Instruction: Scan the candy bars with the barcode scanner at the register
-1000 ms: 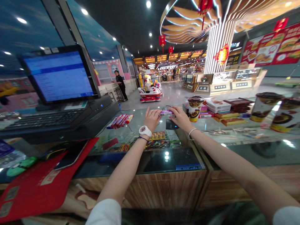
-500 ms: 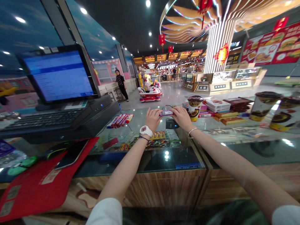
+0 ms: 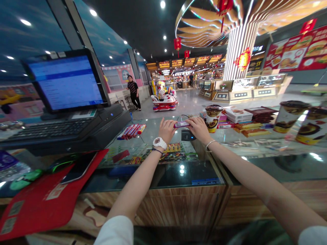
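Between my two hands a slim purple candy pack (image 3: 181,125) is held level above the glass counter, a barcode-like pale patch facing me. My left hand (image 3: 167,129) pinches its left end, and a white watch sits on that wrist. At the other end, my right hand (image 3: 198,128) grips with its fingers; a bracelet circles the wrist. Just below the pack lies a small black device (image 3: 188,135) with a blue light. To the right of my right hand stands a lidded paper cup (image 3: 213,118). A row of red and blue candy sticks (image 3: 131,131) lies left of my left hand.
On the left stand a monitor (image 3: 66,81) and keyboard (image 3: 48,127). A phone (image 3: 80,168) rests on a red bag (image 3: 43,207). More cups (image 3: 290,116) and snack packs (image 3: 249,129) occupy the right counter. A person (image 3: 133,92) stands beyond, near a kiddie ride (image 3: 164,102).
The view has shifted slightly. Both hands still hold the purple pack in nearly the same place over the counter.
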`<action>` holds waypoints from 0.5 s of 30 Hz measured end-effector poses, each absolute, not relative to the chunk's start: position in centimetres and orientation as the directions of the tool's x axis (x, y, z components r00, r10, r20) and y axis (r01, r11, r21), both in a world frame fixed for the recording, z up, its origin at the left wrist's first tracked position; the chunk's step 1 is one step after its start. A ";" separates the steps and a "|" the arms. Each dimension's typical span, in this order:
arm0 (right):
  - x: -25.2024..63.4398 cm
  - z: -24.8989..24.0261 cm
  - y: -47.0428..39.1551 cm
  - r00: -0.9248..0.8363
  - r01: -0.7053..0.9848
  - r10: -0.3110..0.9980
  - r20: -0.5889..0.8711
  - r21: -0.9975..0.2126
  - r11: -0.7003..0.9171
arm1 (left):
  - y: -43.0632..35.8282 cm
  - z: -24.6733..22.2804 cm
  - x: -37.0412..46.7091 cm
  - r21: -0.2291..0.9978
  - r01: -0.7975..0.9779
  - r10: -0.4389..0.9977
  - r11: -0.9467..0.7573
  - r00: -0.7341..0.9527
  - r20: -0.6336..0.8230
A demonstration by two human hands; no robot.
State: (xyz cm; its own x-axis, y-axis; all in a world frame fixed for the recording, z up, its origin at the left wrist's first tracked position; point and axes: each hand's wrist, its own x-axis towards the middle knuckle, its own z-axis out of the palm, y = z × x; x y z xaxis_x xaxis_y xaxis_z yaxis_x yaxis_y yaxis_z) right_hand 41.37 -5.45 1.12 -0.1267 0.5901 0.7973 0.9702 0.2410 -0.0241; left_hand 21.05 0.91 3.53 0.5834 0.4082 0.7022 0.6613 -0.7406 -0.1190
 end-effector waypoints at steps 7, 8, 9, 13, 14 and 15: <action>41.9 1.6 -5.2 -0.154 0.948 0.590 0.793 -0.049 0.315 | 1.4 3.4 20.6 -0.100 0.662 0.410 -0.743 0.568 0.714; 42.3 1.7 -5.1 -0.150 0.938 0.583 0.799 -0.071 0.338 | 1.5 3.4 20.5 -0.089 0.665 0.414 -0.742 0.559 0.719; 42.9 1.8 -4.9 -0.140 0.928 0.577 0.804 -0.096 0.359 | 1.7 3.4 20.4 -0.076 0.668 0.420 -0.740 0.547 0.724; 46.1 1.2 -4.0 -0.125 0.892 0.607 0.785 -0.180 0.416 | 2.6 3.4 19.9 -0.020 0.683 0.456 -0.730 0.508 0.731; 47.0 0.8 -3.7 -0.142 0.884 0.629 0.764 -0.189 0.429 | 2.8 3.4 19.8 -0.006 0.687 0.467 -0.727 0.501 0.728; 47.7 0.4 -3.5 -0.169 0.874 0.655 0.737 -0.195 0.444 | 3.0 3.3 19.7 0.005 0.692 0.479 -0.722 0.494 0.725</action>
State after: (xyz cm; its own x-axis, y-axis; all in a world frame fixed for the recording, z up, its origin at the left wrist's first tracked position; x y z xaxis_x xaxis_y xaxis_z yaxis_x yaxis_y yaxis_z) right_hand 47.71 -3.48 0.41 -0.1687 0.6550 0.7366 0.8743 0.4445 -0.1950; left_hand 19.66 3.04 3.31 0.4944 0.4789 0.7254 0.6919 -0.7220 0.0051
